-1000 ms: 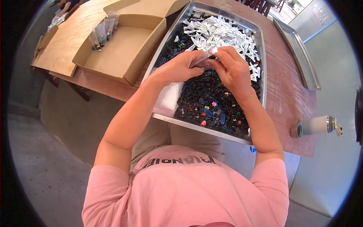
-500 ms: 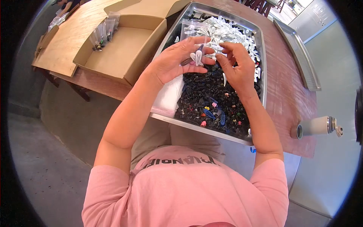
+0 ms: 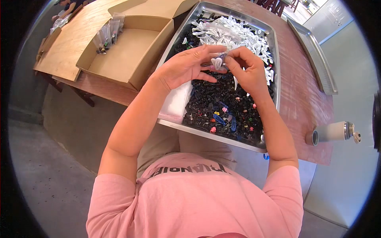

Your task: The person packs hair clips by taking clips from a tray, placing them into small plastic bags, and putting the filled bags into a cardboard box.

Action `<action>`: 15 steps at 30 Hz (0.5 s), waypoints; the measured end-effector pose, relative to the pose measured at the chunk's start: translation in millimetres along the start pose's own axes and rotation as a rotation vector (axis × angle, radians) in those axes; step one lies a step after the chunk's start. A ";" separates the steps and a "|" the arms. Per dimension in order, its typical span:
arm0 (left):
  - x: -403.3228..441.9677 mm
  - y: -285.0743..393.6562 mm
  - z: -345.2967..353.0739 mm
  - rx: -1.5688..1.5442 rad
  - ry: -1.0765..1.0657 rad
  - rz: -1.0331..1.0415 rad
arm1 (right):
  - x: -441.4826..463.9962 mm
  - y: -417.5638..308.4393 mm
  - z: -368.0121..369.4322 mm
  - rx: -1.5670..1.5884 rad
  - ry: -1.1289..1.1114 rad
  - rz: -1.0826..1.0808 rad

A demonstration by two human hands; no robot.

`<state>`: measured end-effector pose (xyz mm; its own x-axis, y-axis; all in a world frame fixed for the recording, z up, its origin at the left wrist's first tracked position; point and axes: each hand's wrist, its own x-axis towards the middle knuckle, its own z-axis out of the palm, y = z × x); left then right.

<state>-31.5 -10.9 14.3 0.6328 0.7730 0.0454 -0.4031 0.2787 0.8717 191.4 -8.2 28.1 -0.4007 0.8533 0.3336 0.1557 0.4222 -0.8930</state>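
A clear plastic bag with white and dark hair clips point(image 3: 217, 62) inside hangs between my hands, above the metal tray point(image 3: 278, 85). My right hand point(image 3: 248, 69) pinches the bag's right side between thumb and fingers. Around its left side, my left hand point(image 3: 184, 67) has its fingers spread; whether they touch the bag is unclear. White clips point(image 3: 254, 39) are heaped at the tray's far end. Nearer lie many black pieces point(image 3: 206, 99), blue clips point(image 3: 233, 123) and small pink flowers point(image 3: 213, 129). A stack of clear bags point(image 3: 174, 103) sits at the tray's left edge.
An open cardboard box point(image 3: 137, 49) holding several filled bags point(image 3: 109, 33) is left of the tray. At the right are a steel bottle point(image 3: 331, 131) and another metal tray point(image 3: 313, 55). Another person point(image 3: 70, 8) is at the far upper left.
The bag came into view between my hands and has shifted right and turned. My right hand has closed on its side. My left hand's fingers have spread.
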 end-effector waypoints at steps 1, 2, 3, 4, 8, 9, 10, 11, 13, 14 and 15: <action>0.2 -1.2 -2.5 0.030 -0.004 0.030 | 0.5 -1.2 -1.1 -0.128 0.059 -0.066; 0.5 -2.5 -4.7 0.061 -0.008 0.060 | 1.0 -2.6 -2.1 -0.256 0.119 -0.132; -0.2 -2.6 -3.7 0.061 -0.008 0.060 | 1.3 -4.7 -3.1 -0.255 0.119 -0.132; -1.4 -2.9 -1.9 0.120 0.018 0.067 | 1.5 -7.1 -4.2 -0.070 0.096 -0.053; -0.7 -3.2 -2.8 0.158 0.026 0.028 | 1.5 -0.8 -4.1 -0.381 0.078 -0.073; -1.7 -0.9 0.3 0.159 0.026 0.027 | 1.5 -2.0 -4.0 -0.381 0.080 -0.073; -3.6 1.7 4.8 0.183 0.048 0.025 | 1.2 -4.0 -4.0 -0.282 0.047 -0.029; -4.3 3.1 7.5 0.207 0.070 0.025 | 1.1 -5.0 -4.2 -0.183 0.013 0.014; -3.7 2.7 5.6 0.197 0.052 0.017 | 1.1 -2.2 -3.4 -0.167 0.018 -0.012; -3.1 2.9 4.0 0.189 0.034 0.009 | 1.6 -1.5 -3.0 -0.151 0.024 -0.040; -1.9 1.3 0.8 0.190 0.034 0.009 | 1.8 -2.9 -2.7 -0.151 0.024 -0.040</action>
<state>-32.7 -12.5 15.7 0.6059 0.7946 0.0399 -0.2745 0.1617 0.9479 192.7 -7.1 32.1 -0.3880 0.8411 0.3769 0.2744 0.4958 -0.8239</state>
